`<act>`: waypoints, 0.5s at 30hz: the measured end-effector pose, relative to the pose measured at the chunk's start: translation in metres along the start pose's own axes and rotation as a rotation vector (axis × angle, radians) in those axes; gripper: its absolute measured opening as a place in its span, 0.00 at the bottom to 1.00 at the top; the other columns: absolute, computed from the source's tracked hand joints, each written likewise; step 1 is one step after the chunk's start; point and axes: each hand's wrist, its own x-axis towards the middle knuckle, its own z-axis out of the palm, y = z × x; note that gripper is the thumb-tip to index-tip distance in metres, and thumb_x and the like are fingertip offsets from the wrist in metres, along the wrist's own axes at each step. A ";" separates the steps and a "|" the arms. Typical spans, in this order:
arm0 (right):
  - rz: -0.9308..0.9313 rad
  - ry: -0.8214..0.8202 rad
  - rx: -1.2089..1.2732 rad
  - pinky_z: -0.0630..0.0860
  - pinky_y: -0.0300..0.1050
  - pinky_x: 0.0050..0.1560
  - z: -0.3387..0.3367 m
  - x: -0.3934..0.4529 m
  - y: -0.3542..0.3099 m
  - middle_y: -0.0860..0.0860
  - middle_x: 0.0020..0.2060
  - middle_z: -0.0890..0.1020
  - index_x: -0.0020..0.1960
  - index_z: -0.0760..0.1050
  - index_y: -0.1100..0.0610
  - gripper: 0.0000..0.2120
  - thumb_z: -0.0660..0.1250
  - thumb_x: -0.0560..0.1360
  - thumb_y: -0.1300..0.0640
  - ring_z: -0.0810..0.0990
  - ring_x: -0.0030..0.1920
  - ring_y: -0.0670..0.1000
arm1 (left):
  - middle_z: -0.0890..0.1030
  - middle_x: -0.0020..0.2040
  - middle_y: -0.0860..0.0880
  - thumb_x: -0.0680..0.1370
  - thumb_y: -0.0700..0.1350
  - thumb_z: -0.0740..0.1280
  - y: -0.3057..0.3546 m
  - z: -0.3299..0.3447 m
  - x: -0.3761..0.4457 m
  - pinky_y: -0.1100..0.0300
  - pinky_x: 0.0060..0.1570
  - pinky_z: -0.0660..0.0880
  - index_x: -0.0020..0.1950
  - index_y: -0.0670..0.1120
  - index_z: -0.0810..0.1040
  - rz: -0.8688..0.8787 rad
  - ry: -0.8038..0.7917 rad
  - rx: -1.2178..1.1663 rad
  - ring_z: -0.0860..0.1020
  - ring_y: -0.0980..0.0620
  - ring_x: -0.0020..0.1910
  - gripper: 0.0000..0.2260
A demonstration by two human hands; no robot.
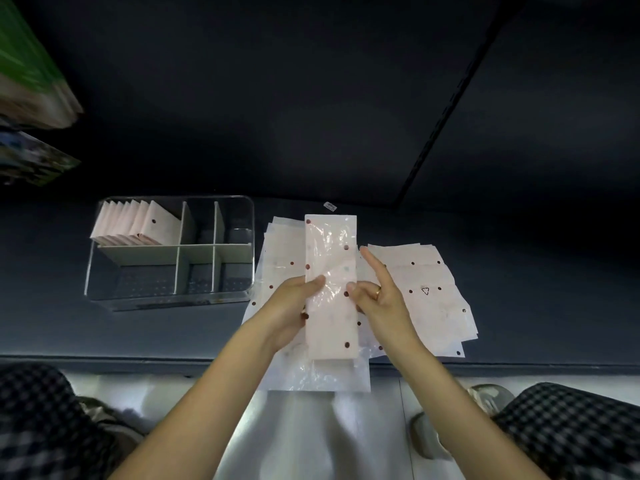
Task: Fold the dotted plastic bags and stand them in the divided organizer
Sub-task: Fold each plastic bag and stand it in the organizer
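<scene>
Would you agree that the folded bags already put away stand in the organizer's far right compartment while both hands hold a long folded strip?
Not quite: the head view shows the folded bags in the organizer's far left compartment. Both the left hand and right hand do hold the long strip.

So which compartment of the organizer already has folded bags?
The back-left compartment: a row of folded bags stands in it. The other compartments look empty.
</scene>
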 end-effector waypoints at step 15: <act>0.015 0.043 -0.091 0.78 0.36 0.48 0.000 -0.010 -0.017 0.54 0.45 0.83 0.51 0.81 0.55 0.13 0.71 0.71 0.68 0.78 0.40 0.45 | 0.80 0.38 0.51 0.71 0.32 0.71 -0.002 -0.001 -0.032 0.71 0.35 0.73 0.47 0.46 0.82 0.461 0.212 0.235 0.78 0.55 0.36 0.10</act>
